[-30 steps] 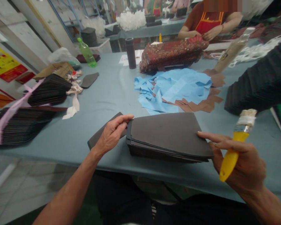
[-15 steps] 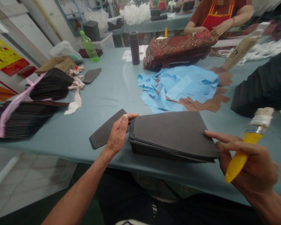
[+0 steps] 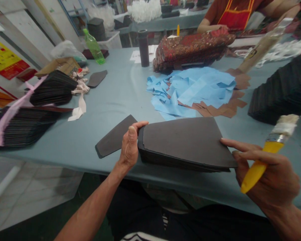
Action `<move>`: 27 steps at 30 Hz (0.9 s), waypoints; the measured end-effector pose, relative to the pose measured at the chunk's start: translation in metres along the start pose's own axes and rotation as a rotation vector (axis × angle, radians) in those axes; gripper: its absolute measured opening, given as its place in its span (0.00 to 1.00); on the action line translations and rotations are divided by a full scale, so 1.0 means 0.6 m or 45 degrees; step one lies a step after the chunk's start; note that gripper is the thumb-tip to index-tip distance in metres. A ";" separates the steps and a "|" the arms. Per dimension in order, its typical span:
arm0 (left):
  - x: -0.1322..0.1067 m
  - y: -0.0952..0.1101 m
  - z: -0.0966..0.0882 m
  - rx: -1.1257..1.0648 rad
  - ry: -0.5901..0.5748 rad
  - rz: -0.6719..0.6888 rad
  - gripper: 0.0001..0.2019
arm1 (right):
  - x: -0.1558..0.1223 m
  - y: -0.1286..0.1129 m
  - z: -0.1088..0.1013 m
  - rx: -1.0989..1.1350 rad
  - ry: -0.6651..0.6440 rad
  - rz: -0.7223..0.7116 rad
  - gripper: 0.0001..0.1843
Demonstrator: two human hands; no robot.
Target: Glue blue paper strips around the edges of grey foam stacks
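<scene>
A stack of dark grey, tapered panels (image 3: 183, 142) lies at the table's front edge. Against its narrow left end rests my left hand (image 3: 130, 144), thumb pointing up and fingers stretched along the end; it is open. My right hand (image 3: 271, 170) is closed around a yellow-handled paintbrush (image 3: 263, 155), whose pale bristles point up and away. With its index finger and thumb, the same hand touches the right edge of the stack's top sheet. Partly behind my left hand lies another similar dark panel (image 3: 115, 137), flat on the table.
Beyond the stack lie light blue fabric scraps (image 3: 200, 87) and brown pieces (image 3: 215, 108). Tied dark stacks (image 3: 22, 127) stand left, another dark stack (image 3: 283, 87) right. A green bottle (image 3: 94, 47), a dark cylinder (image 3: 143, 48) and a patterned bundle (image 3: 190, 50) are farther back. A person in a red apron (image 3: 235, 15) sits opposite.
The stack's front edges look more even than before. My hands stay at its two ends, with only a slight shift. Across the table, the other person's arm has moved to the right.
</scene>
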State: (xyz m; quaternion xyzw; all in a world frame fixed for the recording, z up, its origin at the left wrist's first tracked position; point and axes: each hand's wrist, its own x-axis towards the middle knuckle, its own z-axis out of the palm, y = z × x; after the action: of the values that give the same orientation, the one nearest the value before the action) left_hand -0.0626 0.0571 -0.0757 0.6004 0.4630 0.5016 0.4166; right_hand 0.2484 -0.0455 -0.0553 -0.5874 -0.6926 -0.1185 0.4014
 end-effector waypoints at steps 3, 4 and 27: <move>-0.001 -0.001 0.001 -0.009 0.001 0.010 0.39 | 0.002 -0.005 -0.002 -0.012 0.007 0.003 0.14; -0.002 -0.002 0.002 -0.013 0.003 0.012 0.39 | 0.002 -0.006 -0.002 -0.021 0.011 0.004 0.14; -0.010 -0.021 0.012 -0.071 0.015 -0.050 0.42 | 0.009 0.012 0.007 -0.046 0.419 0.363 0.08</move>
State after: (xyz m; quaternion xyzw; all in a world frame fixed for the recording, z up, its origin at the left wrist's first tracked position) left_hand -0.0574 0.0538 -0.0903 0.5766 0.4629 0.5095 0.4401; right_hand 0.2531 -0.0369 -0.0562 -0.6592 -0.5255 -0.1672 0.5112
